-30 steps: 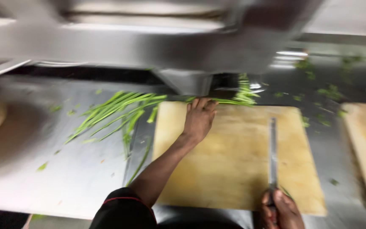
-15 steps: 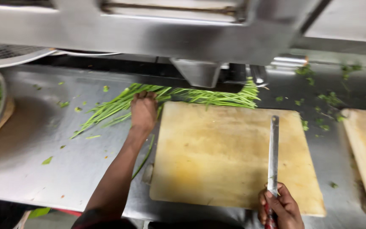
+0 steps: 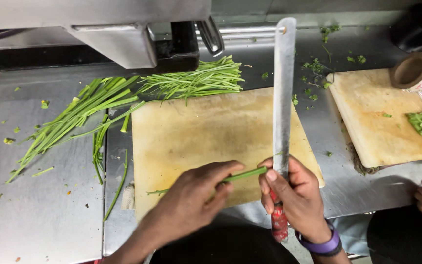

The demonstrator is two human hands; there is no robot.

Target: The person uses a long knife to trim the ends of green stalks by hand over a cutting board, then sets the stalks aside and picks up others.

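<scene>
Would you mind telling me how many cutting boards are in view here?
2. One cutting board lies in the middle, in front of both hands; a second cutting board lies to the right, partly covered by greens.

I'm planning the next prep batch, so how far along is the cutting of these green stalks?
Done: no cut pieces show on the near cutting board. In hand: the left hand pinches one green stalk against the long knife, which the right hand holds. Left: a pile of stalks on the steel counter and a trimmed bunch behind the board, all uncut.
</scene>
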